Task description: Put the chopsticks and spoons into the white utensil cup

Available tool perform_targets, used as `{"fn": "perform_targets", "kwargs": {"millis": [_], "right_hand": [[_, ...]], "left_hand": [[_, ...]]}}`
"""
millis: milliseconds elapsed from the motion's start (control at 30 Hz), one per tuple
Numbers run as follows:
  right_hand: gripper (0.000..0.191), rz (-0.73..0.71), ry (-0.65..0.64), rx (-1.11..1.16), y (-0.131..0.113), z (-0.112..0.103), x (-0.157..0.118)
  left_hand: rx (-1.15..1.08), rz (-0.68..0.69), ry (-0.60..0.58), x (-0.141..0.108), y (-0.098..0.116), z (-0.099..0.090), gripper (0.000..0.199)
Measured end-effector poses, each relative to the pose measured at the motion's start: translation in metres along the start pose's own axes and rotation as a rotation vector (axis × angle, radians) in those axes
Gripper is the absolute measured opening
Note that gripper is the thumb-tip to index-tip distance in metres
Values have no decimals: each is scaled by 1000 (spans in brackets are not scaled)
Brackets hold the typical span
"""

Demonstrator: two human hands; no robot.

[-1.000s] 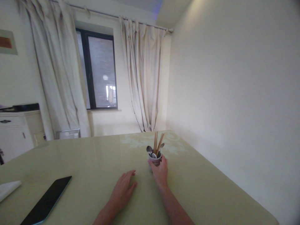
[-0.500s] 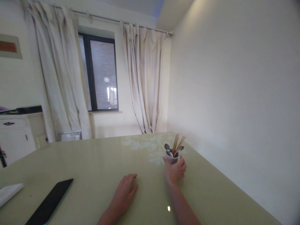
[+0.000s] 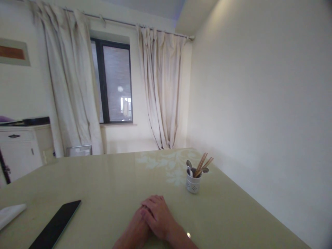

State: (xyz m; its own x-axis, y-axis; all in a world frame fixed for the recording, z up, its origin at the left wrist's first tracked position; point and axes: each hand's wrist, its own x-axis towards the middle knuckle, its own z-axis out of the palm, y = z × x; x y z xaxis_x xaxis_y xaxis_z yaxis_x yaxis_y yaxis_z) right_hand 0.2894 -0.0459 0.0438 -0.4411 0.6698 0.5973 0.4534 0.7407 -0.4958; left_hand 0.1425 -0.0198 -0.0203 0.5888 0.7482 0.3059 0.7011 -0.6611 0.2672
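Note:
Near the front middle of the table, my right hand (image 3: 159, 216) lies over my left hand (image 3: 138, 223), its fingers resting across the left hand's back and fingers. The left fingers are mostly hidden beneath. Beyond them to the right stands a white pierced cup (image 3: 193, 183), upright, touched by neither hand. Wooden chopsticks (image 3: 203, 165) and metal spoons (image 3: 189, 163) lean in it.
The pale green table (image 3: 103, 186) bears a black flat device (image 3: 57, 223) and a white item (image 3: 10, 214) at the left. A wall runs along its right side. Behind are curtains, a window and a white cabinet (image 3: 20, 148).
My right hand has let go of the cup and come back to the left, onto my left hand. The cup now stands free, its chopsticks leaning more to the right.

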Motion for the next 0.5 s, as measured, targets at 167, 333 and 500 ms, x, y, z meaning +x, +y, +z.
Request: {"fn": "perform_targets", "kwargs": {"millis": [167,333,500], "right_hand": [[37,70,51,71,3,-5,-1],[37,87,60,81,1,-6,-1],[47,81,13,17,-7,-10,1]], "left_hand": [[-118,15,41,2,-6,12,54],[-79,18,14,4,0,2,57],[81,141,102,4,6,-10,49]]}}
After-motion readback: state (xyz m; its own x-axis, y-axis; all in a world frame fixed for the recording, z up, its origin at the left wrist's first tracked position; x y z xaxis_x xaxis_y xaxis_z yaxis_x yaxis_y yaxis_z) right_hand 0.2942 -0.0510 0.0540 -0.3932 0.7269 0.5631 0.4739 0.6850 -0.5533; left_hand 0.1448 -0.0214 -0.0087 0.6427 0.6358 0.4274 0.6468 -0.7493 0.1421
